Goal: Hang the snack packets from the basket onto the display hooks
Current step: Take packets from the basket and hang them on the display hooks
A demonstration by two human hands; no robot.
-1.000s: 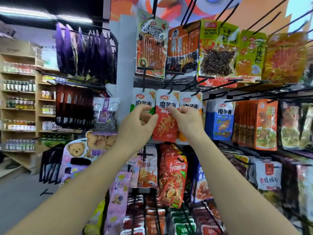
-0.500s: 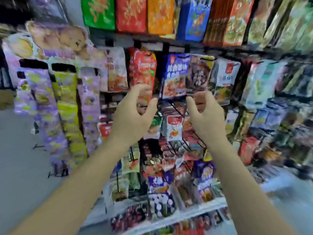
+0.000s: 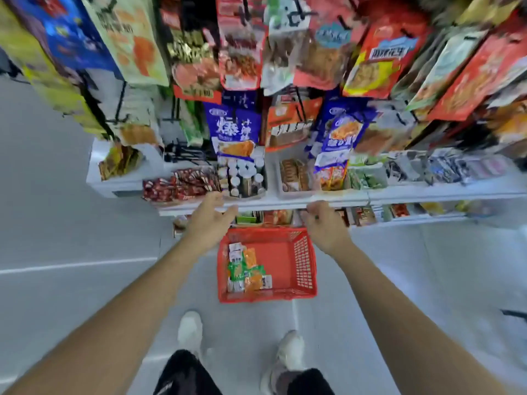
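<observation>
- Fingers (image 3: pixel 225 215) of the left hand (image 3: pixel 209 220) are spread and released, gripping nothing. The hand hovers over the far-left corner of the basket (image 3: pixel 305 260).
- Snack packets (image 3: pixel 246 269) lie in a small heap against the basket's left wall, in green, orange and white wrappers. Their print is too small to read.
- The red basket itself stands on the floor, with most of its bottom bare to the right of the heap.
- The right hand (image 3: pixel 325 223) hovers over the basket's far-right corner, fingers loosely curled, with nothing seen in them.
- The step looks like fetching the next packet. The next move calls for lowering a hand to the basket's left side, pinching one packet by its top edge so the hang hole stays free, then lifting it to a hook above.
- Beyond the basket hangs a purple packet (image 3: pixel 235 129) with large white Chinese characters. Further right, a red packet (image 3: pixel 385 52) carries a white label panel with dark characters. Blur keeps both from being read with confidence.
</observation>
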